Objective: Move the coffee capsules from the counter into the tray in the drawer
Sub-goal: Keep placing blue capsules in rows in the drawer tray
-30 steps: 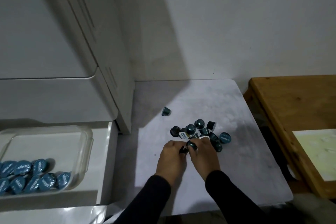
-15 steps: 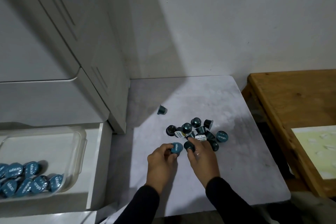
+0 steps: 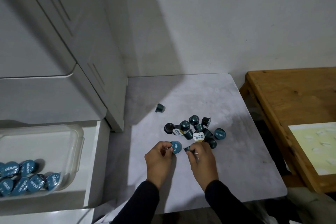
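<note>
Since half a second ago the left hand (image 3: pixel 160 160) has drawn its blue-lidded capsule (image 3: pixel 176 147) slightly away from the pile of coffee capsules (image 3: pixel 195 131), and the right hand (image 3: pixel 201 158) has closed on a dark capsule (image 3: pixel 187 148) at the pile's near edge. The left thumb and fingers (image 3: pixel 166 146) pinch the blue-lidded capsule by its rim, lid facing up, probably so it can go into the tray the same way as those already there. The right fingers are curled round the dark capsule, which lies on its side; taking one in each hand likely saves a trip.

The pile sits on the grey table (image 3: pixel 245 160), some capsules lid-up, others tipped over. One stray capsule (image 3: pixel 160 107) lies on its side well apart, nearer the cabinet (image 3: pixel 94 71). To the left, the open drawer (image 3: pixel 92 160) holds the clear tray (image 3: pixel 76 143), with a cluster of capsules (image 3: pixel 27 178) lid-up at its near end and its far end bare. A wooden table (image 3: pixel 283 100) stands to the right.
</note>
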Available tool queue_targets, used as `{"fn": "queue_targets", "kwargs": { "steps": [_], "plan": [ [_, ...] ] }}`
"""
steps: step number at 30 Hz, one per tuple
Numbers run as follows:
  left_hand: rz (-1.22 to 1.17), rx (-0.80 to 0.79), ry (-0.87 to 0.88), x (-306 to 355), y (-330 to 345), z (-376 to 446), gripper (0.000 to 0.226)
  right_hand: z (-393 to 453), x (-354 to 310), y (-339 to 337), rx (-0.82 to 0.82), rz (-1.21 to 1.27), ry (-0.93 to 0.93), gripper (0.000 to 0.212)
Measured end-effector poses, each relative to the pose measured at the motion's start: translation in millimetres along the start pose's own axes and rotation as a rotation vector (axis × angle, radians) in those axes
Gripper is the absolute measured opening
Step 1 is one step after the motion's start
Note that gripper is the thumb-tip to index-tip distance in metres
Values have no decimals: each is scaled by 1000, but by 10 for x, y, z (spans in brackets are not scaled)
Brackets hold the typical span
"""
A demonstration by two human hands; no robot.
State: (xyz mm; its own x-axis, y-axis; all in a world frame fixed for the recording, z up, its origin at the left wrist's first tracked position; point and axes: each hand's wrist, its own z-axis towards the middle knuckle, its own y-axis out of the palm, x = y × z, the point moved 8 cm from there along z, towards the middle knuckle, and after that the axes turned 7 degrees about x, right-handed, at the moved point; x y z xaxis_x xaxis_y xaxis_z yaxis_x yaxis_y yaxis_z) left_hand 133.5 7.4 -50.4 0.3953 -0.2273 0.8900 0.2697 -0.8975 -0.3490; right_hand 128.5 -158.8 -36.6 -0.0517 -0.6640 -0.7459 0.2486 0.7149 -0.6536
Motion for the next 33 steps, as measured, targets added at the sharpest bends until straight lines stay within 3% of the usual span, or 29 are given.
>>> {"fn": "queue_targets", "kwargs": {
  "steps": [4,10,14,17,19,25,30,33],
  "plan": [
    [-15,5,-17,-24,0,-9,22,-52,-29,17,-55,-14,-48,32],
    [-45,9,-60,-80,6,-36,20,-108,38,-59,-22,-58,-5,16],
    [-82,4,-98,-155,11,-69,20,-178,176,-100,-15,-47,162,17],
    [-87,-13,-125,-195,26,-95,20,-169,175,-142,-7,-27,263,5],
    [-90,-33,-128,-189,28,-118,20,-144,156,-146,-33,-36,296,13],
    [-104,-52,-8,137,-143,-185,22,-147,187,-165,66,297,521,20],
    [-191,-102,148,710,-517,-235,25,30,-358,-311,129,547,406,36],
    [-182,-93,272,1058,-984,-249,32,106,-845,-328,73,721,310,33]
  ]
}}
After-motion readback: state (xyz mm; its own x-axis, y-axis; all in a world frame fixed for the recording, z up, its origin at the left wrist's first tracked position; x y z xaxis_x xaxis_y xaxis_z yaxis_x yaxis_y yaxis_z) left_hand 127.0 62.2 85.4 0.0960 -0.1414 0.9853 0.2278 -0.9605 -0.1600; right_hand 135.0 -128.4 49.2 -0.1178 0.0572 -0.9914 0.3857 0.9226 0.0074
